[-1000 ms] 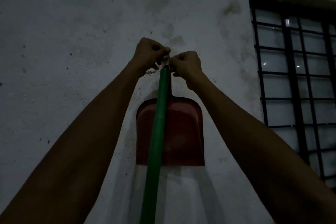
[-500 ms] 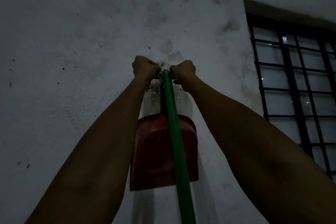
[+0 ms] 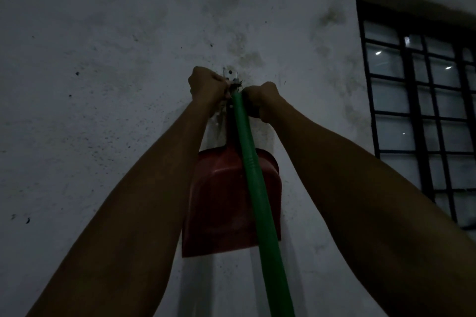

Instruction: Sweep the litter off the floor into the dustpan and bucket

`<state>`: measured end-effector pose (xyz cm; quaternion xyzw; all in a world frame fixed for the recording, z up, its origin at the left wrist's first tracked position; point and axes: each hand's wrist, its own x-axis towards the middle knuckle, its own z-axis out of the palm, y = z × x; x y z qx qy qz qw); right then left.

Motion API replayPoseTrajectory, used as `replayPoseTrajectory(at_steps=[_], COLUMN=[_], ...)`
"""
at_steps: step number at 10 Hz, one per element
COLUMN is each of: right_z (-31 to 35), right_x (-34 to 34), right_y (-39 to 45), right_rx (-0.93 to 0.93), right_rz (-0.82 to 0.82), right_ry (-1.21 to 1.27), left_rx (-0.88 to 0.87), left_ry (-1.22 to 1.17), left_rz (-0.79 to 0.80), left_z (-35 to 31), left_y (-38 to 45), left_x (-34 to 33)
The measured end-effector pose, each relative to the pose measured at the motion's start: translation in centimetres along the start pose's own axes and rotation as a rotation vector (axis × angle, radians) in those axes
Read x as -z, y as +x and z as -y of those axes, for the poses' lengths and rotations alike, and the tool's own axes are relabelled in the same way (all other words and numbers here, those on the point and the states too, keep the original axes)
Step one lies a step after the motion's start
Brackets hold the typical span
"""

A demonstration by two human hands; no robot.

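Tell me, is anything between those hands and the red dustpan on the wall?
Yes. The green broom handle hangs in front of the red dustpan, crossing its right half. Both the left hand and right hand are up at the wall hook, above the pan. Their exact grip is too dark to tell.

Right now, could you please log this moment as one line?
left hand: gripping at hook | right hand: gripping by broom handle top | dustpan: hanging on wall
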<state>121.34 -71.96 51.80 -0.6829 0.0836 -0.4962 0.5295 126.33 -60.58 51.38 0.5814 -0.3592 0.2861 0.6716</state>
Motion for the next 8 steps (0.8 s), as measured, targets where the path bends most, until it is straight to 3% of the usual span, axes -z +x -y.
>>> replayPoseTrajectory(at_steps=[3, 5, 8], right_z=[0.5, 0.0, -3.5], right_x=[0.6, 0.7, 0.8], right_y=[-2.8, -5.0, -11.9], right_rx=[-0.045, 0.020, 0.365], right_rz=[0.023, -0.119, -0.416], right_ry=[-0.110, -0.135, -0.366], left_rx=[-0.068, -0.203, -0.375], left_ry=[-0.063, 0.096, 0.146], left_rz=[0.059, 0.105, 0.198], left_z=[0.6, 1.1, 3.0], left_y=[-1.8, -3.3, -10.2], left_x=[1.1, 2.5, 6.8])
